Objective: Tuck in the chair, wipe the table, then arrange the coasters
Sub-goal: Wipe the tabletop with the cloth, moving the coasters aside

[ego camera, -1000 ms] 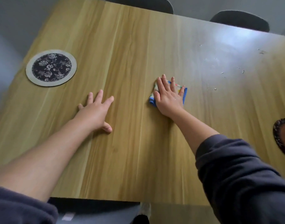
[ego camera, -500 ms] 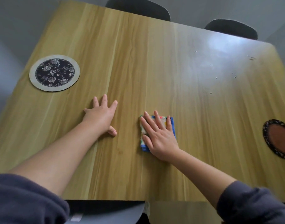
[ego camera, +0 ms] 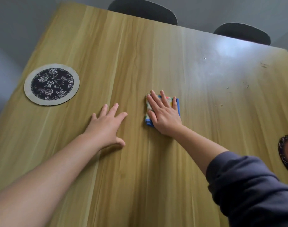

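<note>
On the table (ego camera: 140,185), near the middle of the wood-grain top, your right hand (ego camera: 166,117) lies flat over the cloth (ego camera: 168,99), a folded multicoloured pad with a blue edge. Your fingers are straight and slightly spread, and your palm presses the pad against the wood; nothing curls round it or pinches it. Cloth shows past your fingertips, at the thumb side and along the little-finger side.

Just left of the cloth, apart from it, your left hand (ego camera: 105,126) rests palm down on bare wood. Its fingers are extended and fanned, the thumb is out to the side, and it holds nothing.

Well to the left of the cloth and a little farther from you sits the floral coaster (ego camera: 51,84), round, dark with pale flowers and a light rim, lying flat. Far to the right of the cloth and nearer you, a second coaster (ego camera: 287,154) with a dark patterned border is cut off by the frame edge.

Right of the cloth and beyond it, small specks (ego camera: 227,87) dot the glossy part of the top. Past the far edge, two dark chair backs (ego camera: 142,10) stand close against the table. A dark sleeve (ego camera: 254,185) is pushed up your right forearm.
</note>
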Demonstrator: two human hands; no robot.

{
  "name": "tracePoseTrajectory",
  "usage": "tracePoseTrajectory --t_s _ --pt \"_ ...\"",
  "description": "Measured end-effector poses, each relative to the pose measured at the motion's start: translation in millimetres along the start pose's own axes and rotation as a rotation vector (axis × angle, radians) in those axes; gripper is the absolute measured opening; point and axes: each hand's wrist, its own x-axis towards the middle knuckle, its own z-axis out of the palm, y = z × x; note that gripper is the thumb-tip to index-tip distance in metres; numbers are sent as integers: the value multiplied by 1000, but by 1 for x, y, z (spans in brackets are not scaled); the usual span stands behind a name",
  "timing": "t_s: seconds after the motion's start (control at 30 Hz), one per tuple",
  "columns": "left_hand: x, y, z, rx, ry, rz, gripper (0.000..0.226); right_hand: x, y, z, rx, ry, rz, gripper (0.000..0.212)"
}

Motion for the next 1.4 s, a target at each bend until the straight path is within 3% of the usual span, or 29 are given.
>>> tracePoseTrajectory --t_s 0.07,0.4,0.73,0.9,1.4 --pt "14 2 -9 -48 54 -24 108 25 10 -3 -1 8 5 62" --pt "119 16 -74 -121 126 -129 112 135 54 -24 -19 31 -15 59" --pt "195 17 -120 -167 34 -248 123 221 80 -44 -12 62 -10 58" --pt "214 20 -124 -207 -58 -302 118 263 96 -51 -9 60 -2 57" --pt "223 13 -113 -220 -52 -328 121 364 125 -78 56 66 81 55"
